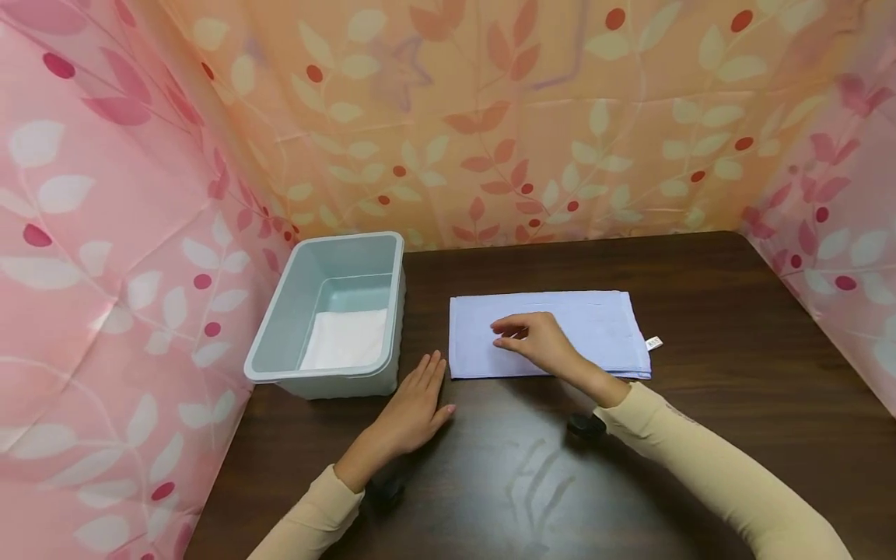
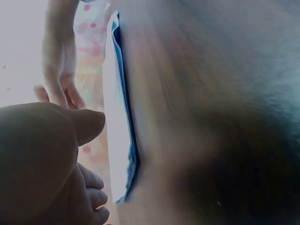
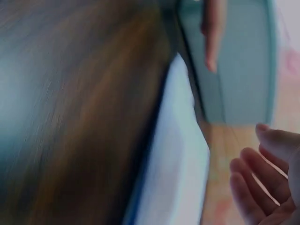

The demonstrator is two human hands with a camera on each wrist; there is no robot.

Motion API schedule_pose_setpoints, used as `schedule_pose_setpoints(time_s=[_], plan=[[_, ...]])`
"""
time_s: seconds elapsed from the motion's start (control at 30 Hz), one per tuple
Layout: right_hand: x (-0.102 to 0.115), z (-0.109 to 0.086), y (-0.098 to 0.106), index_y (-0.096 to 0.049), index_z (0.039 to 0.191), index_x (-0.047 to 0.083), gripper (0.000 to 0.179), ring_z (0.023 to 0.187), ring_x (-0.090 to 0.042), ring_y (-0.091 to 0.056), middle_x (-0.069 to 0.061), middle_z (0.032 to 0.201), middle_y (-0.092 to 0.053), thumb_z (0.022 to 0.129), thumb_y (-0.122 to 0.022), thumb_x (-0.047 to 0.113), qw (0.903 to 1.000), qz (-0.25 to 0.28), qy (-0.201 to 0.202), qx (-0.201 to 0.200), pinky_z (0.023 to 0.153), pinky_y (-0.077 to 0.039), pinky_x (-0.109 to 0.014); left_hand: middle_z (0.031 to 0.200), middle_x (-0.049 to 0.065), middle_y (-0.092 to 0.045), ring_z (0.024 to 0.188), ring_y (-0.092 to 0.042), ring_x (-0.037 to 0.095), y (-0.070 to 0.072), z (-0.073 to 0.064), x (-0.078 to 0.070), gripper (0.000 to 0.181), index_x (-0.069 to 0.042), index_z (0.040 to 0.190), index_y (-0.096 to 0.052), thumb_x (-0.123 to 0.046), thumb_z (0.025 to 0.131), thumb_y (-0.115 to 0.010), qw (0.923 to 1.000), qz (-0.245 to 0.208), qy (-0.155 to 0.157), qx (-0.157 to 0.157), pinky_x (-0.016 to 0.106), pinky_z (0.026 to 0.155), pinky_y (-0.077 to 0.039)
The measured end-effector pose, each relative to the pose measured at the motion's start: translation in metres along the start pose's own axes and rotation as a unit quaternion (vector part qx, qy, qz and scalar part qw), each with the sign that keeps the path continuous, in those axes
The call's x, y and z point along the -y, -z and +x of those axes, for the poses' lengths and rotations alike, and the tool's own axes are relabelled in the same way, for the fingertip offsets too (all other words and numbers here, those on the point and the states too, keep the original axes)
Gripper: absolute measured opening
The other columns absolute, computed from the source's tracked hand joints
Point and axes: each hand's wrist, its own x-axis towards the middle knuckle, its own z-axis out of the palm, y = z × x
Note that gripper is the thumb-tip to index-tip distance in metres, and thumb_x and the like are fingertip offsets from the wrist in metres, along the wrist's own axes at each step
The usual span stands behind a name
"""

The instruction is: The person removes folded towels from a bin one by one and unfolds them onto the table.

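A folded pale-blue towel (image 1: 476,342) lies flat on the dark wooden table, a small white tag (image 1: 654,343) sticking out at its right end. Over the towel hovers my right hand (image 1: 535,340), its fingers loosely bent and holding nothing. The right wrist view shows a gap between its thumb and fingers (image 3: 251,176). My left hand (image 1: 414,408) is between the towel's left edge and a grey-green plastic bin (image 1: 395,311), palm down with fingers straight, close to the bin's front right corner. It holds nothing either.
Inside the bin rests a folded white cloth (image 1: 344,339). Patterned fabric hangs around the table, orange behind (image 1: 518,140) and pink at the left (image 1: 140,311) and right (image 1: 833,210). Light smears (image 1: 539,482) show on the tabletop in front of the towel.
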Motion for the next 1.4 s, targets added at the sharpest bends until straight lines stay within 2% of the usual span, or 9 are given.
schedule_pose_setpoints(time_s=[0.13,0.23,0.43,0.57,0.67,0.87,1.13,1.27,1.4], plan=[[0.007,0.012,-0.036,-0.077,0.107,0.006,0.025,0.088,-0.015,-0.073,-0.006,0.103,-0.078,0.084,-0.078,0.016,0.9966,0.021,0.022,0.076,0.077,-0.059,-0.028,0.167,0.017,-0.011,0.156,-0.010,0.034,-0.001,-0.009,0.005,0.077,0.001,0.157,-0.017,-0.042,0.102,-0.050,0.9999,-0.012,0.003,-0.009,0.052,0.125,-0.021],[0.006,0.018,-0.057,-0.077,0.104,0.004,0.022,0.088,-0.015,-0.073,-0.007,0.101,-0.078,0.084,-0.078,0.013,0.9933,0.038,0.032,0.104,0.077,-0.058,-0.024,0.167,0.018,-0.011,0.156,-0.011,0.035,-0.001,-0.014,0.007,0.077,0.002,0.157,-0.017,-0.042,0.102,-0.051,0.9998,-0.013,0.002,-0.015,0.052,0.124,-0.022],[0.001,0.023,-0.079,-0.078,0.098,0.005,0.020,0.086,-0.013,-0.072,-0.004,0.094,-0.078,0.081,-0.081,0.013,0.9921,0.038,0.036,0.114,0.076,-0.056,-0.020,0.167,0.017,-0.010,0.156,-0.009,0.034,0.000,-0.019,0.010,0.078,0.001,0.157,-0.016,-0.042,0.102,-0.050,0.9997,-0.018,0.002,-0.015,0.052,0.124,-0.021],[-0.002,0.021,-0.085,-0.078,0.094,0.007,0.019,0.086,-0.011,-0.070,-0.001,0.092,-0.077,0.079,-0.083,0.016,0.9930,0.010,0.064,0.099,0.078,-0.056,-0.022,0.167,0.018,-0.010,0.156,-0.010,0.035,-0.001,-0.018,0.010,0.077,0.002,0.157,-0.016,-0.041,0.102,-0.050,0.9996,-0.020,-0.003,-0.019,0.052,0.124,-0.021],[-0.004,0.020,-0.089,-0.077,0.093,0.007,0.020,0.086,-0.011,-0.070,0.000,0.091,-0.075,0.077,-0.085,0.017,0.9922,-0.011,0.089,0.086,0.080,-0.056,-0.024,0.167,0.018,-0.010,0.156,-0.011,0.035,-0.002,-0.018,0.010,0.077,0.002,0.157,-0.016,-0.041,0.103,-0.050,0.9996,-0.018,-0.008,-0.020,0.052,0.124,-0.022],[-0.003,0.018,-0.088,-0.075,0.093,0.007,0.021,0.084,-0.012,-0.069,-0.002,0.093,-0.073,0.077,-0.085,0.015,0.9901,-0.042,0.104,0.085,0.078,-0.057,-0.024,0.166,0.020,-0.012,0.155,-0.012,0.037,-0.003,-0.015,0.008,0.075,0.003,0.156,-0.018,-0.038,0.102,-0.051,0.9995,-0.023,-0.015,-0.018,0.053,0.123,-0.023],[0.004,0.025,-0.073,-0.078,0.097,0.008,0.010,0.083,-0.011,-0.071,-0.002,0.091,-0.078,0.089,-0.072,0.013,0.9957,-0.041,0.053,0.063,0.076,-0.058,-0.027,0.166,0.019,-0.014,0.155,-0.014,0.037,-0.001,-0.015,0.004,0.072,0.003,0.155,-0.020,-0.035,0.103,-0.050,0.9996,-0.019,-0.021,-0.002,0.052,0.123,-0.024],[0.005,0.031,-0.063,-0.078,0.099,0.007,0.012,0.085,-0.015,-0.073,-0.004,0.093,-0.079,0.090,-0.072,0.012,0.9983,-0.031,0.039,0.031,0.077,-0.059,-0.032,0.166,0.017,-0.016,0.155,-0.015,0.034,-0.001,-0.014,0.000,0.071,0.002,0.156,-0.022,-0.036,0.103,-0.050,0.9991,-0.016,-0.030,0.023,0.051,0.124,-0.024],[0.006,0.036,-0.054,-0.077,0.100,0.007,0.013,0.088,-0.017,-0.074,-0.005,0.095,-0.079,0.089,-0.072,0.009,0.9989,-0.024,0.032,0.025,0.079,-0.060,-0.035,0.167,0.014,-0.016,0.156,-0.015,0.031,-0.002,-0.007,-0.004,0.071,-0.001,0.157,-0.021,-0.038,0.103,-0.049,0.9977,-0.002,-0.049,0.047,0.049,0.124,-0.024]])
